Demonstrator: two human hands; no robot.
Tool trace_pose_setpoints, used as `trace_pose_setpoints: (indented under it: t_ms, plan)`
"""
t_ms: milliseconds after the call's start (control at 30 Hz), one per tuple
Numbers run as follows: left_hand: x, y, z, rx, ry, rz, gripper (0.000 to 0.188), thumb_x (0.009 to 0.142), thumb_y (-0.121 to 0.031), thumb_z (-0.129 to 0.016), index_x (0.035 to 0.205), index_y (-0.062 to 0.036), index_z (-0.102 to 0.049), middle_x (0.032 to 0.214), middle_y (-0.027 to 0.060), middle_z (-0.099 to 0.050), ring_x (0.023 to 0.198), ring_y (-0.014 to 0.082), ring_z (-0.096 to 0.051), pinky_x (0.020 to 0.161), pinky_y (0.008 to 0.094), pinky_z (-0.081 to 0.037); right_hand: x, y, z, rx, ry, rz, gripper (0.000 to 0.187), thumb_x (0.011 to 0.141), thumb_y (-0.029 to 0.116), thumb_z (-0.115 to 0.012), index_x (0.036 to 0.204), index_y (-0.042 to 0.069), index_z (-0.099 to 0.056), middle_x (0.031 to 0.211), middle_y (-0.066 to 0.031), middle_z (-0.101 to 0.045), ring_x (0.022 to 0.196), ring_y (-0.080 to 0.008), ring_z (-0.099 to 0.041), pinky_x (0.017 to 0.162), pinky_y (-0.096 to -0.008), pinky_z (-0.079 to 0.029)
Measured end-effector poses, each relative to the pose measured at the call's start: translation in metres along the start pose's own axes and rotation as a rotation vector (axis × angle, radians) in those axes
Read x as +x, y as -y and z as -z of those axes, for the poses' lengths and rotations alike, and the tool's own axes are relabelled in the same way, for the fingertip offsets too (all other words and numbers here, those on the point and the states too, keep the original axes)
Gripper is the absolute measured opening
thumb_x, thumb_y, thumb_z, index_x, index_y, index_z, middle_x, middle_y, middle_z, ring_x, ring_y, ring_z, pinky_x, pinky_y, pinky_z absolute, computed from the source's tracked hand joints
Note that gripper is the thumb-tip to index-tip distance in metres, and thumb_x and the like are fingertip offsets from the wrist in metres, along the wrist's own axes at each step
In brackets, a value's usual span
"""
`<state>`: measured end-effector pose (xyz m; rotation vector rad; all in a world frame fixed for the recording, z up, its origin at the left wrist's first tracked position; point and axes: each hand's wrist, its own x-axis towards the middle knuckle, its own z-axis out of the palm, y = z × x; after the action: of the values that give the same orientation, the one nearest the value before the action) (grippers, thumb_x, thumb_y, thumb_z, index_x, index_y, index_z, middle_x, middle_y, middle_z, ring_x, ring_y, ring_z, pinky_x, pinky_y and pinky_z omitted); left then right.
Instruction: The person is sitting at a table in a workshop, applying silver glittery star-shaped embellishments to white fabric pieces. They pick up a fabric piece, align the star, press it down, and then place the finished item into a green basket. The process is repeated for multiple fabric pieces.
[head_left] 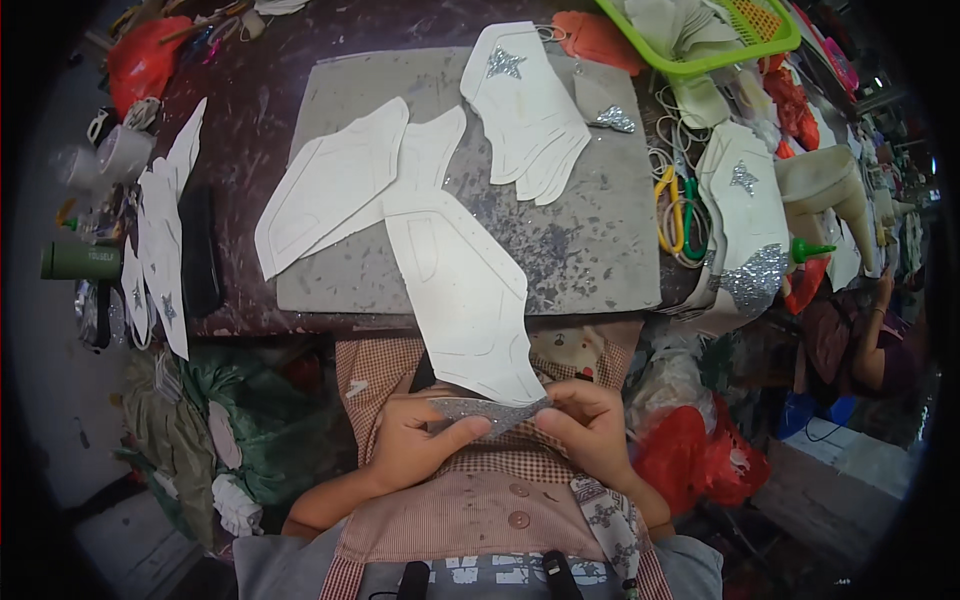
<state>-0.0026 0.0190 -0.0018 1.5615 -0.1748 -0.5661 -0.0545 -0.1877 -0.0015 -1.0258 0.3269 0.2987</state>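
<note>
Close to my body, my left hand (415, 437) and my right hand (588, 428) pinch a small silver glitter piece (490, 411) between thumbs and fingers. It lies along the near end of a white shaped panel (458, 285) marked with thin lines. My right fingers also touch that end's corner. The panel's far end rests on other plain white panels (335, 185) on the grey board. Whether the glitter piece is joined to the panel, I cannot tell. Farther right lies a stack of white panels with a silver star (506, 62).
The worn grey board (590, 240) sits on a dark table. Right of it are yellow- and green-handled scissors (675, 215), glitter-trimmed panels (742, 200) and a green-tipped bottle (812, 250). A green basket (690, 67) stands behind. More panels (165, 230) overhang the left side. Red bags (700, 455) hang lower right.
</note>
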Motion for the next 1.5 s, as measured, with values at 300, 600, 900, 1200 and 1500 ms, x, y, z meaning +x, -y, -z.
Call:
trace_pose_setpoints:
  t_ms: [300, 600, 900, 1200, 1500]
  plan:
    - [0.002, -0.006, 0.007, 0.061, 0.010, -0.055, 0.013, 0.080, -0.008, -0.071, 0.086, 0.0035, -0.071, 0.080, 0.0132, -0.069, 0.074, 0.0186, -0.066, 0.066, 0.0276, -0.050, 0.021, 0.008, 0.001, -0.372, 0.046, -0.179, 0.017, 0.079, 0.008, -0.073, 0.090, -0.004, -0.069, 0.081, -0.0057, -0.068, 0.071, -0.0054, -0.058, 0.061, -0.0201, -0.045]
    - [0.004, -0.004, 0.008, 0.167, -0.106, -0.223, 0.013, 0.079, -0.008, -0.071, 0.084, 0.0040, -0.070, 0.075, 0.0136, -0.069, 0.071, 0.0210, -0.066, 0.065, 0.0291, -0.049, 0.028, 0.007, 0.000, -0.295, 0.221, -0.102, 0.020, 0.081, 0.007, -0.072, 0.096, -0.005, -0.068, 0.084, -0.0074, -0.068, 0.077, -0.0090, -0.059, 0.069, -0.0227, -0.046]
    - [0.005, -0.004, 0.007, 0.142, -0.050, -0.091, 0.013, 0.082, -0.011, -0.068, 0.084, 0.0023, -0.070, 0.073, 0.0110, -0.068, 0.070, 0.0188, -0.065, 0.064, 0.0283, -0.049, 0.040, 0.014, -0.019, -0.234, 0.146, -0.189, 0.024, 0.080, 0.006, -0.072, 0.101, -0.005, -0.066, 0.093, -0.0086, -0.068, 0.086, -0.0111, -0.061, 0.075, -0.0246, -0.049]
    - [-0.005, 0.013, 0.001, -0.126, -0.097, -0.024, 0.027, 0.091, -0.014, -0.062, 0.072, 0.0048, -0.065, 0.061, 0.0031, -0.059, 0.057, 0.0075, -0.048, 0.052, 0.0250, -0.038, 0.036, -0.001, -0.015, -0.271, 0.161, -0.122, 0.023, 0.084, 0.010, -0.070, 0.101, -0.004, -0.066, 0.094, -0.0089, -0.069, 0.083, -0.0094, -0.062, 0.072, -0.0226, -0.049]
    - [0.002, 0.018, -0.004, -0.564, -0.102, 0.253, 0.015, 0.088, -0.009, -0.064, 0.090, 0.0047, -0.067, 0.075, 0.0027, -0.065, 0.068, 0.0038, -0.057, 0.059, 0.0179, -0.044, 0.028, -0.019, -0.005, -0.172, 0.125, -0.155, 0.024, 0.084, 0.007, -0.069, 0.105, -0.004, -0.064, 0.096, -0.0083, -0.068, 0.086, -0.0110, -0.062, 0.077, -0.0247, -0.049]
